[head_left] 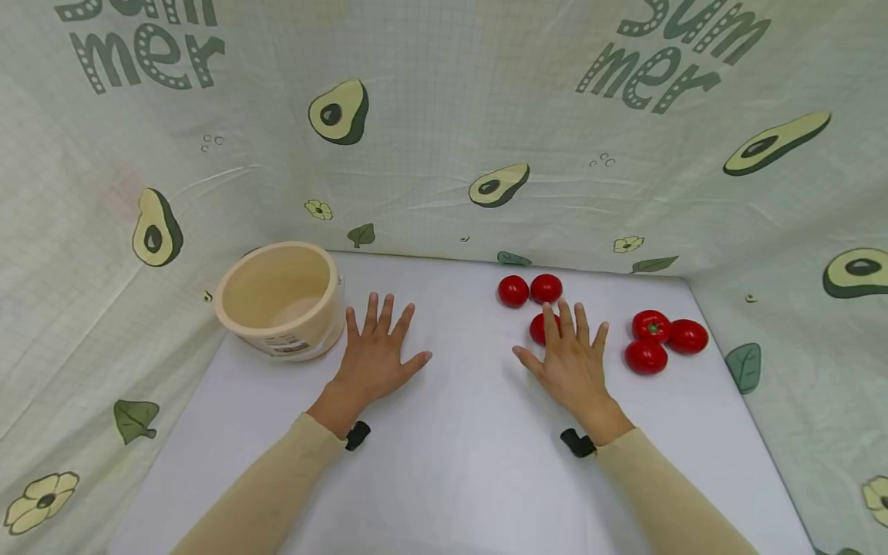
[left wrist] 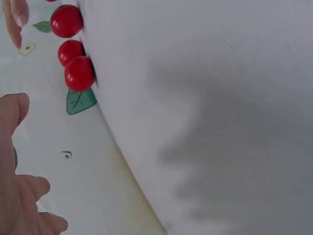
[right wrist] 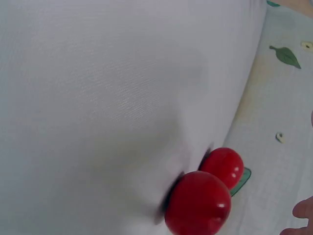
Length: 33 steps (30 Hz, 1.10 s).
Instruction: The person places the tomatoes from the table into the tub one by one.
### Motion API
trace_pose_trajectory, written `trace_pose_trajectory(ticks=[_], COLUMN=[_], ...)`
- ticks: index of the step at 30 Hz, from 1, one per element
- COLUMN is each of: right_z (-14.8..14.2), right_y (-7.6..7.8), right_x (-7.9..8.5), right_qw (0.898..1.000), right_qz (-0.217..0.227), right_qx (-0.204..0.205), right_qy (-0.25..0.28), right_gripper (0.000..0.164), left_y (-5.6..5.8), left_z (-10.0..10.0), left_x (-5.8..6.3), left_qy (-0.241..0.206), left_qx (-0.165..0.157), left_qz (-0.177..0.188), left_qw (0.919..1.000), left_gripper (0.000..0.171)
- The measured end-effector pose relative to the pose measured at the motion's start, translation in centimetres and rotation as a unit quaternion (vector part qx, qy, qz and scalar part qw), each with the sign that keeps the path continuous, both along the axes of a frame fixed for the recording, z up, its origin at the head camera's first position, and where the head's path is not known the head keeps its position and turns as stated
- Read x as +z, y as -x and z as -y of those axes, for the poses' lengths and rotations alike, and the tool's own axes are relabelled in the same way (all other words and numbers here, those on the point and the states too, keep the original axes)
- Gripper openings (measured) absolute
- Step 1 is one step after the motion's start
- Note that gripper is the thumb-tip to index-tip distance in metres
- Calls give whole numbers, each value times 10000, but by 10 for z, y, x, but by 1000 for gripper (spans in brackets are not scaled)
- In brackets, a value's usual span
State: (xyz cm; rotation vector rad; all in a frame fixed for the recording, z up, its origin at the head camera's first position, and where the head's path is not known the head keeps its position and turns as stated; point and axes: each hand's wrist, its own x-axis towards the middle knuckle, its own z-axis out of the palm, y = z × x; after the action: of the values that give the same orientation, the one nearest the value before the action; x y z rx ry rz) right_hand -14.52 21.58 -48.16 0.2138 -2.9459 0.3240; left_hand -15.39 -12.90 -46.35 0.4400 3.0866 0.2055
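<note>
My left hand (head_left: 375,356) is spread flat over the white table, just right of a cream plastic bucket (head_left: 277,339), and holds nothing. The right hand (head_left: 572,366), fingers also spread, hovers over the table with nothing in it. Its fingers partly hide a red tomato (head_left: 537,329) in the head view. Behind that one are two more tomatoes, a left one (head_left: 513,291) and a right one (head_left: 546,288). Three others sit together to the right: one showing its green stem spot (head_left: 650,327), one in front (head_left: 646,358) and one at the outer side (head_left: 688,337).
The white tabletop (head_left: 451,462) meets an upright cloth (head_left: 416,154) printed with avocados, leaves and lettering along its back and sides. The bucket's opening faces up, and no contents show inside. A black strap piece (head_left: 577,443) is on the right wrist.
</note>
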Motion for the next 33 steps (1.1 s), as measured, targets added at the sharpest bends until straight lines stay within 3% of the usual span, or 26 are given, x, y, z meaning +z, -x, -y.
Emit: trace_pose_trajectory(ticks=[5,10,14,18,21,25,27,30,33], right_z=[17,50,83,117,143,173,185,198,204], right_y=[4,11,16,23,30,37,39,39,38], right_x=[11,26,39,52,59,63,63,62,61], right_qw=[9994,9958,9926,9900,9871,9829,9809,9775,9756], right_qz=[-208,-433,-424,-353,-347,-304,-259,-143,-53], right_qx=[219,672,1017,1317,1541,1806,1923,2100,2194], right_qy=[187,455,504,357,247,177,145,96,66], right_gripper=[99,92,84,79,78,77,76,76,76], left_y=[-5,-8,-4,2,9,22,29,34,35], left_z=[12,37,71,113,145,184,199,215,220], left_x=[15,44,64,77,83,81,76,68,63], left_qy=[-344,-973,-1408,-1625,-1540,-1456,-1569,-1824,-2040], left_qx=[-168,-157,134,659,1134,1557,1634,1700,1651], left_qz=[-587,-1434,-1956,-2064,-1856,-1188,-619,205,607], left_qw=[9975,9847,9704,9626,9638,9698,9720,9682,9630], left_gripper=[81,71,66,64,66,70,73,75,74])
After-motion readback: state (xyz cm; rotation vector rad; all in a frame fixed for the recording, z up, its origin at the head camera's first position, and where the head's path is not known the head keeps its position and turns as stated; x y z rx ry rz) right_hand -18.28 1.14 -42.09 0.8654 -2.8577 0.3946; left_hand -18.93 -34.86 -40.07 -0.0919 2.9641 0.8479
